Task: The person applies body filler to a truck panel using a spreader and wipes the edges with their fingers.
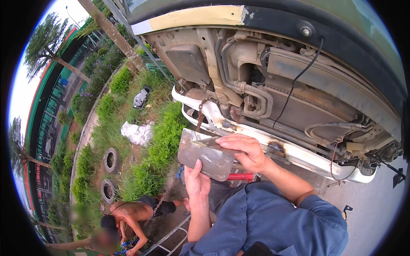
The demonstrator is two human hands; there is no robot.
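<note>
My left hand (198,182) grips a flat grey metal plate (200,158) by its lower edge, thumb on top. A thin putty spreader (208,142) is in my right hand (247,150), its fingers stretched along the blade. The spreader lies slantwise over the plate, and its edge seems to touch the plate's surface. A streak of pale yellowish paste shows near that edge. Beyond my hands is the front of a vehicle, its grille area exposed, with a yellow filler patch (196,18) along a dark body panel.
A white bumper (273,141) hangs low ahead, beside a rusty chain (200,115). A black cable (294,83) dangles over the radiator. A co-worker (136,211) crouches at lower left near a metal ladder (168,239). Two old tyres (112,160) lie on the grass.
</note>
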